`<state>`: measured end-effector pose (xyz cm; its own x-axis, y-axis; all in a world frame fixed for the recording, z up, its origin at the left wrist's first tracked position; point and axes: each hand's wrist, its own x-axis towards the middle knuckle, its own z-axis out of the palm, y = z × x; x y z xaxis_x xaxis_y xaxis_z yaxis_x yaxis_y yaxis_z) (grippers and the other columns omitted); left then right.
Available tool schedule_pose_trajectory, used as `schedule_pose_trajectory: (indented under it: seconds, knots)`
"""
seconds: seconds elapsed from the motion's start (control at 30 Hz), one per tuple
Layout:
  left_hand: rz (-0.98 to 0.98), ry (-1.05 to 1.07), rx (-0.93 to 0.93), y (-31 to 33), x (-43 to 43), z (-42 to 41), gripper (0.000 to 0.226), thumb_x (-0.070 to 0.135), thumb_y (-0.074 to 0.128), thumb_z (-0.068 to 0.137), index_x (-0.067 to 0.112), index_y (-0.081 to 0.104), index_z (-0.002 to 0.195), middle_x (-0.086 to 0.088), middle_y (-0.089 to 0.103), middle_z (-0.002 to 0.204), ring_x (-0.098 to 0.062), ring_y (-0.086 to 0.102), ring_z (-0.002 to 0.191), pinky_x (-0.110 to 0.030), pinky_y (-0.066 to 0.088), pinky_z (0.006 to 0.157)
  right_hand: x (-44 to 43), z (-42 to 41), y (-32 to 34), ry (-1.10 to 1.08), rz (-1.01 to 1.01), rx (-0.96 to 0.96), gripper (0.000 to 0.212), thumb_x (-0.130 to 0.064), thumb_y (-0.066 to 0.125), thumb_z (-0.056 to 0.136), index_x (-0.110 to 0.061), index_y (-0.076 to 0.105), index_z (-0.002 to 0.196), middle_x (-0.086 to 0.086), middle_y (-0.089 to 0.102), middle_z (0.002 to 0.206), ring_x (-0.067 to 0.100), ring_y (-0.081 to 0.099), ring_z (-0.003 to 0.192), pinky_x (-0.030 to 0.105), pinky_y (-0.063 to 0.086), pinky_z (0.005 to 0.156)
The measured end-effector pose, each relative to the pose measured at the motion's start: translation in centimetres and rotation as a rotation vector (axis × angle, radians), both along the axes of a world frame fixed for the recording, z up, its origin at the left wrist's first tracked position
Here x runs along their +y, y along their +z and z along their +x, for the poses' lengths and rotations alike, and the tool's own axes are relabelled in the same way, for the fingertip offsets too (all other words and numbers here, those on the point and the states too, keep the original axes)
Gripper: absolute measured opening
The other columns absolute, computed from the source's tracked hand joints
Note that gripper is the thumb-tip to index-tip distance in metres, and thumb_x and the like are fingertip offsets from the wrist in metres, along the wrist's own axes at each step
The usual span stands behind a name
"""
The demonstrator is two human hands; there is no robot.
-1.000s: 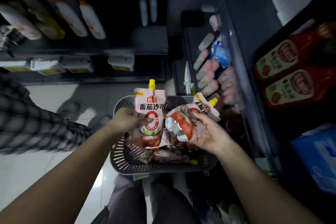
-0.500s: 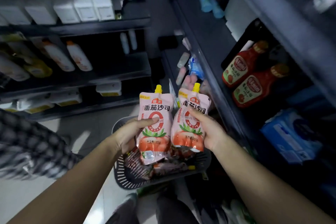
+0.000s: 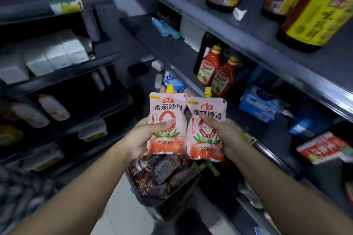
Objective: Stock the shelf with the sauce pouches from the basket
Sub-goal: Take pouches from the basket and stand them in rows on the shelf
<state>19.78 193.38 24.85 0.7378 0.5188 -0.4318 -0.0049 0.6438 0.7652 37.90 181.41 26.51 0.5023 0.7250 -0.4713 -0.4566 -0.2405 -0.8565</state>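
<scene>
While the basket (image 3: 152, 199) sits below, the left hand (image 3: 142, 140) grips one upright pouch (image 3: 168, 118) and the right hand (image 3: 227, 137) grips another pouch (image 3: 207, 147) just beside it.

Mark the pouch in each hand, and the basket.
Left-hand pouch (image 3: 170, 108): head view, upper printed front.
Right-hand pouch (image 3: 206, 147): head view, tomato picture low on front.
Basket (image 3: 177, 194): head view, dark outer wall.

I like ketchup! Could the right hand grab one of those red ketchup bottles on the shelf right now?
Probably not yet. The right hand grips a tomato sauce pouch, so its fingers are busy. Nothing stands in front of the ketchup bottles, so the way looks free once it lets go.
</scene>
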Motion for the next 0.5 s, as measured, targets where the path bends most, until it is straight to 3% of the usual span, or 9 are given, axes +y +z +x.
schedule_pose_trajectory:
  seconds: [0.23, 0.37, 0.5]
  knots:
    - [0.161, -0.184, -0.082, 3.4, -3.1, 4.1, 0.039, 0.008, 0.072, 0.06, 0.006, 0.068, 0.099, -0.013, 0.076, 0.088, -0.024, 0.073, 0.074, -0.033, 0.06, 0.063, -7.3, 0.9, 3.9, -0.2, 0.064, 0.007, 0.01, -0.015, 0.074, 0.076, -0.008, 0.072, 0.083, 0.013, 0.076, 0.078, 0.024, 0.073, 0.066, 0.033, 0.059, 0.055]
    - [0.127, -0.292, -0.117, 5.2, -6.2, 7.7, 0.037, 0.004, 0.073, 0.061, 0.004, 0.069, 0.098, -0.017, 0.074, 0.097, -0.032, 0.072, 0.083, -0.046, 0.059, 0.075, -12.1, 2.3, 6.4, -0.255, 0.051, -0.023, 0.015, -0.026, 0.081, 0.06, -0.012, 0.077, 0.065, 0.013, 0.076, 0.078, 0.023, 0.073, 0.066, 0.031, 0.058, 0.054]
    - [0.159, -0.396, -0.118, 6.8, -10.4, 11.2, 0.036, 0.007, 0.078, 0.058, 0.01, 0.071, 0.094, -0.017, 0.074, 0.096, -0.033, 0.071, 0.086, -0.051, 0.057, 0.079, -17.0, 3.4, 8.6, -0.357, 0.1, -0.071, 0.031, -0.027, 0.08, 0.057, -0.01, 0.074, 0.081, 0.014, 0.076, 0.084, 0.024, 0.073, 0.069, 0.032, 0.059, 0.058]
